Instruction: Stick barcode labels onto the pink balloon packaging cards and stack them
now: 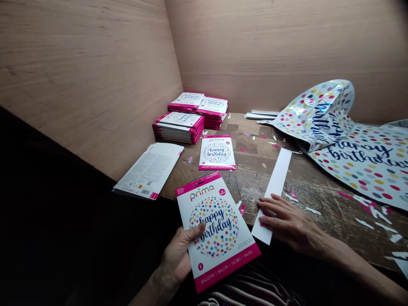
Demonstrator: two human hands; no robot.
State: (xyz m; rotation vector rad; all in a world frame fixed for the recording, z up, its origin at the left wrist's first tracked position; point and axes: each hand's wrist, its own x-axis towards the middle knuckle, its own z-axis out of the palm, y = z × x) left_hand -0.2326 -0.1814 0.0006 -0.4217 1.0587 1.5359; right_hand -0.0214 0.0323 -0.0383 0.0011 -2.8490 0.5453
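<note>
Gripping balloon packet [219, 231]; fingers [274, 207] on white strip [276, 180]

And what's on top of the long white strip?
The right hand has its fingers over the lower part of the strip; the upper part is bare. Whatever the fingers or strip cover, including the table directly underneath, can't be seen.

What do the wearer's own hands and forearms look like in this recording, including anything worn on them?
The left hand and right hand are bare, without gloves. No sleeve, watch or bracelet shows on either visible forearm. The left fingers are mostly hidden, so rings there cannot be ruled out. At the lower edge, a dark garment with pale stripes is visible.
</note>
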